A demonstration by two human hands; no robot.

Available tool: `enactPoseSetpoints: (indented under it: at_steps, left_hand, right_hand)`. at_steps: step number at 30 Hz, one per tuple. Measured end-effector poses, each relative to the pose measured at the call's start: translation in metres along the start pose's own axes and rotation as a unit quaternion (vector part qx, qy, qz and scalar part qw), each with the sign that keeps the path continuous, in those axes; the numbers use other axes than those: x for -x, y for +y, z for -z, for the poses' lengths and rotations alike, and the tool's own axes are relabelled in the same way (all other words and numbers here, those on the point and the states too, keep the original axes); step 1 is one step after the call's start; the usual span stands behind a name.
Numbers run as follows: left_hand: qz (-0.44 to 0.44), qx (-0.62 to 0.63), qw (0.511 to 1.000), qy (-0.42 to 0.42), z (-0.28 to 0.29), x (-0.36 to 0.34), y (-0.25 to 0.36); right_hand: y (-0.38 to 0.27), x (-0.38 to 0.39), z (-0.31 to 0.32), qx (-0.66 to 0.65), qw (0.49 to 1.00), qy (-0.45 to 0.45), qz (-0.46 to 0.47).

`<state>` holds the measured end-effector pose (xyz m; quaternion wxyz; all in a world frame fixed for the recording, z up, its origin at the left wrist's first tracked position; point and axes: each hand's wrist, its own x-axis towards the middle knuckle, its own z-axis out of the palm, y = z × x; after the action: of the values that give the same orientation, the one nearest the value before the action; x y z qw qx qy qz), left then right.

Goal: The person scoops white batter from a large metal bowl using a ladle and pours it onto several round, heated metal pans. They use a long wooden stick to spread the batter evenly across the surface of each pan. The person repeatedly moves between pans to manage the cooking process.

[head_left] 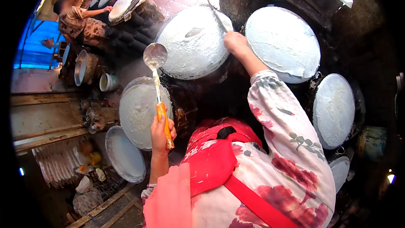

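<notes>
My left hand point(159, 137) is closed round the orange handle of a ladle point(155, 54), held upright with its bowl at the top. Whitish batter coats the ladle's bowl and neck. My right hand point(237, 43) grips a long flat spatula point(222, 19), its blade lying over the right edge of a round griddle point(185, 59). A white sheet of batter covers that griddle, with a darker oval patch near its middle. Just right of my right hand is a second white-coated griddle point(282, 44). Beside the ladle, a third griddle point(141, 109) carries a similar white layer.
More round griddles stand in a ring around me, one at the right point(334, 110) and one at the lower left point(125, 154). A person point(80, 23) sits at the upper left with a hand on a round disc. A white bucket point(108, 82) stands beyond the left griddles.
</notes>
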<state>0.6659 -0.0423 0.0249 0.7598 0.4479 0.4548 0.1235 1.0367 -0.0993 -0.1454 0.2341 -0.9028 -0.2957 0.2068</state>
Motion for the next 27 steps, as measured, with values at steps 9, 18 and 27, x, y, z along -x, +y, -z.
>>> enactPoseSetpoints:
  at_steps: [9,18,27]
  left_hand:
    - [0.015,0.043,0.999,0.003,0.009,-0.001,0.002]
    - [0.030,0.057,0.997,-0.046,-0.002,-0.006,0.005]
    - [0.062,0.046,0.996,-0.044,-0.005,-0.010,0.006]
  right_hand:
    - [0.018,0.119,0.006,-0.024,0.994,0.060,-0.093]
    - [-0.015,0.104,0.012,0.030,0.999,0.020,0.022]
    - [-0.021,0.087,0.012,0.079,0.985,-0.035,0.151]
